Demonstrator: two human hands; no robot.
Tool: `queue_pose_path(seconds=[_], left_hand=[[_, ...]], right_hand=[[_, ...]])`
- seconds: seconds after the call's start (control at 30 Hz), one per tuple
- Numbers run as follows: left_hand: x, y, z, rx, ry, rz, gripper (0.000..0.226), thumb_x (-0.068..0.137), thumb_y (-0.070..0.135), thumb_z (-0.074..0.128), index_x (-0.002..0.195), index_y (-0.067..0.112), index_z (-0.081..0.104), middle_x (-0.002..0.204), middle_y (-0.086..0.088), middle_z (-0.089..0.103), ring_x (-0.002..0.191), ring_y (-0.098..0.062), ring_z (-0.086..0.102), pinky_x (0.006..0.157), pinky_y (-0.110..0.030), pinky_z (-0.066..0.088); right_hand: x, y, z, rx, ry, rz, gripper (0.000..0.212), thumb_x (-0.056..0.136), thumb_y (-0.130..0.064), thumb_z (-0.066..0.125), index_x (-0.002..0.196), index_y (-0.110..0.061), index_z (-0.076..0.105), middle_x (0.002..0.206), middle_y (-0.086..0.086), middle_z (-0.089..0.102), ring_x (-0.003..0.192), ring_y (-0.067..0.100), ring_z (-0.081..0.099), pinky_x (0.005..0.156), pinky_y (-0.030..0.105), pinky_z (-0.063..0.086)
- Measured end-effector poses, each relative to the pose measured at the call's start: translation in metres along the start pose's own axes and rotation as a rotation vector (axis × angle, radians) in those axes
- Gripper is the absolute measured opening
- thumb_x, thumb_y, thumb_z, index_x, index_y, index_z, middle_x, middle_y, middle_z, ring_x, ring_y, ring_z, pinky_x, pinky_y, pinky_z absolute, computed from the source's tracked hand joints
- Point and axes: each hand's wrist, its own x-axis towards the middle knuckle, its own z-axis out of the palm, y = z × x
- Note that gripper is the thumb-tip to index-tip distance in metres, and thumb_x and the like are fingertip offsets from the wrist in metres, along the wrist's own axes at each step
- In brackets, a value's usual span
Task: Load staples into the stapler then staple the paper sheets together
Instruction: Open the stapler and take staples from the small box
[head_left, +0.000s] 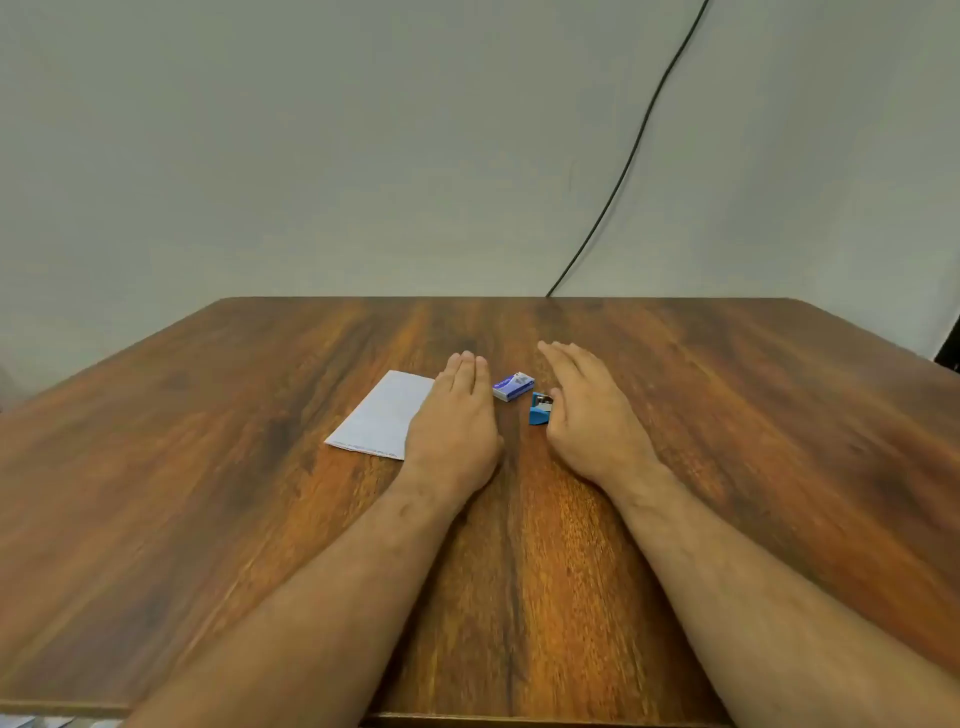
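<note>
A small blue stapler (539, 412) lies on the wooden table (208, 467), partly hidden by my right hand (592, 415), whose thumb touches its right side. A small blue-and-white staple box (513, 386) lies just behind and to the left of the stapler, between my two hands. White paper sheets (382, 415) lie flat to the left. My left hand (457, 421) rests palm down with fingers straight, covering the sheets' right edge. My right hand is flat with fingers extended and holds nothing.
A black cable (631, 156) runs down the pale wall to the table's far edge. The table's near edge runs along the bottom of the view, with some paper scraps (31, 721) below it at the far left.
</note>
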Motion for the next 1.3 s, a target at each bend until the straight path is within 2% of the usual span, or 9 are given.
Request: queue_pose_path(seconds=[0.1, 0.27, 0.47, 0.67, 0.8, 1.03, 1.1, 1.23, 1.3], left_hand=[[0.002, -0.001, 0.001, -0.057, 0.001, -0.012, 0.074, 0.096, 0.010, 0.046, 0.160, 0.010, 0.008, 0.169, -0.006, 0.006, 0.156, -0.017, 0.002, 0.123, -0.029, 0.009], [0.005, 0.004, 0.003, -0.092, 0.018, 0.068, 0.073, 0.093, 0.006, 0.053, 0.158, 0.015, 0.022, 0.166, -0.002, 0.025, 0.153, -0.017, 0.019, 0.119, -0.032, 0.024], [0.010, 0.002, 0.008, -0.172, 0.002, 0.006, 0.061, 0.094, 0.006, 0.050, 0.153, 0.023, 0.040, 0.150, -0.005, 0.053, 0.132, -0.024, 0.052, 0.110, -0.037, 0.040], [0.011, -0.002, 0.009, -0.243, -0.005, -0.035, 0.057, 0.094, 0.006, 0.048, 0.149, 0.024, 0.048, 0.138, -0.008, 0.063, 0.121, -0.025, 0.060, 0.103, -0.036, 0.046], [0.010, -0.002, 0.009, -0.248, 0.007, -0.024, 0.055, 0.094, 0.008, 0.047, 0.147, 0.024, 0.051, 0.134, -0.009, 0.065, 0.117, -0.025, 0.061, 0.100, -0.036, 0.047], [0.010, -0.001, 0.007, -0.268, 0.020, 0.044, 0.052, 0.094, 0.007, 0.049, 0.143, 0.025, 0.055, 0.127, -0.009, 0.069, 0.107, -0.027, 0.064, 0.093, -0.038, 0.051], [0.010, -0.002, 0.006, -0.323, 0.035, 0.053, 0.052, 0.095, 0.007, 0.051, 0.143, 0.027, 0.055, 0.127, -0.007, 0.070, 0.106, -0.024, 0.065, 0.093, -0.034, 0.050], [0.009, -0.003, 0.003, -0.445, 0.038, 0.049, 0.049, 0.096, 0.014, 0.060, 0.144, 0.026, 0.052, 0.140, 0.000, 0.061, 0.124, -0.018, 0.057, 0.106, -0.032, 0.042], [0.009, -0.004, 0.003, -0.523, 0.060, 0.050, 0.045, 0.096, 0.020, 0.063, 0.140, 0.026, 0.055, 0.137, 0.003, 0.062, 0.123, -0.015, 0.058, 0.108, -0.033, 0.043]], right_hand=[[0.002, 0.002, 0.000, 0.057, 0.001, 0.025, 0.065, 0.088, 0.003, 0.051, 0.151, -0.010, 0.044, 0.151, 0.008, 0.050, 0.143, 0.020, 0.039, 0.114, 0.018, 0.020], [0.005, 0.005, 0.000, 0.049, -0.006, 0.091, 0.063, 0.083, 0.002, 0.053, 0.145, -0.013, 0.053, 0.139, 0.008, 0.060, 0.135, 0.021, 0.045, 0.113, 0.033, 0.037], [0.008, 0.006, 0.006, 0.059, -0.084, 0.223, 0.074, 0.066, -0.025, 0.049, 0.139, -0.033, 0.056, 0.122, 0.007, 0.064, 0.125, 0.021, 0.049, 0.101, 0.040, 0.049], [0.006, 0.003, 0.001, -0.049, -0.112, 0.242, 0.061, 0.072, -0.025, 0.057, 0.132, -0.025, 0.063, 0.123, 0.004, 0.067, 0.120, 0.029, 0.049, 0.099, 0.043, 0.046], [0.004, 0.001, -0.001, -0.107, -0.154, 0.239, 0.059, 0.073, -0.029, 0.053, 0.131, -0.025, 0.066, 0.120, 0.005, 0.067, 0.117, 0.029, 0.049, 0.098, 0.043, 0.044], [0.008, 0.005, 0.003, -0.136, -0.177, 0.169, 0.042, 0.095, -0.027, 0.059, 0.136, -0.026, 0.062, 0.127, 0.003, 0.064, 0.122, 0.026, 0.051, 0.103, 0.045, 0.039], [0.009, 0.008, 0.005, -0.050, -0.146, 0.141, 0.040, 0.096, -0.023, 0.060, 0.135, -0.025, 0.063, 0.125, 0.004, 0.064, 0.120, 0.025, 0.054, 0.104, 0.043, 0.041], [0.008, 0.011, 0.004, 0.263, -0.082, 0.139, 0.033, 0.098, -0.016, 0.060, 0.129, -0.022, 0.069, 0.124, -0.001, 0.069, 0.112, 0.008, 0.058, 0.096, 0.021, 0.037], [0.009, 0.013, 0.002, 0.375, -0.038, 0.154, 0.029, 0.098, -0.014, 0.060, 0.124, -0.020, 0.073, 0.119, -0.006, 0.073, 0.107, 0.004, 0.062, 0.091, 0.016, 0.039]])
